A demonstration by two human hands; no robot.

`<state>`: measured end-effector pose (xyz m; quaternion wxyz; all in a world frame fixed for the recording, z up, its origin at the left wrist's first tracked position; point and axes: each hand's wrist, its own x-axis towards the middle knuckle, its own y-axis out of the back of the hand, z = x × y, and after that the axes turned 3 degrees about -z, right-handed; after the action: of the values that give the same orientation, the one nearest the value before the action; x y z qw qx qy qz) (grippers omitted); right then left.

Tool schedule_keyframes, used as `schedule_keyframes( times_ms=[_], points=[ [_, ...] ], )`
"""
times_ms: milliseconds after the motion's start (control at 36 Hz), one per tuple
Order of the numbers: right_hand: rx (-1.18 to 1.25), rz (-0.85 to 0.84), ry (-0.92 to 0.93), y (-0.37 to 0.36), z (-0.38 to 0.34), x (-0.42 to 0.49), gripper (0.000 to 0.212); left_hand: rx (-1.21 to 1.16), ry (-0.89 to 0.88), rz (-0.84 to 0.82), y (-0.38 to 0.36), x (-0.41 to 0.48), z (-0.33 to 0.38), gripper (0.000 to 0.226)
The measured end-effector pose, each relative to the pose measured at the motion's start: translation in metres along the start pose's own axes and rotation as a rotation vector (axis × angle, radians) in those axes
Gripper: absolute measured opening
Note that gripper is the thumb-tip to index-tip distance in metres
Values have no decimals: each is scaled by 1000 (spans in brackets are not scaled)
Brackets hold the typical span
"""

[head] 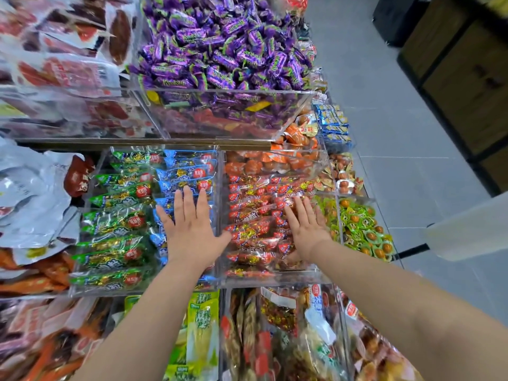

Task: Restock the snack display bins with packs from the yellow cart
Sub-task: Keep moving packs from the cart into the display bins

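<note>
The purple candy bin (220,116) tops the display. Just below it lie rows of blue packs (187,171) and red packs (255,204). The left hand (189,229) rests flat on the blue and the right hand (306,229) on the red. Both have straight fingers and grasp nothing, likely levelling the rows. The yellow cart is out of view.
</note>
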<state>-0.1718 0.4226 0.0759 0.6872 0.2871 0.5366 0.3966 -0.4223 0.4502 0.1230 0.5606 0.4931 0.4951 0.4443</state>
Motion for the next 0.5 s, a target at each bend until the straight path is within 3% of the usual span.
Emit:
schedule_keyframes(
  times_ms=[500],
  points=[
    [75, -136, 97, 14, 5, -20, 126, -11, -11, -10, 0, 0, -1, 105]
  ],
)
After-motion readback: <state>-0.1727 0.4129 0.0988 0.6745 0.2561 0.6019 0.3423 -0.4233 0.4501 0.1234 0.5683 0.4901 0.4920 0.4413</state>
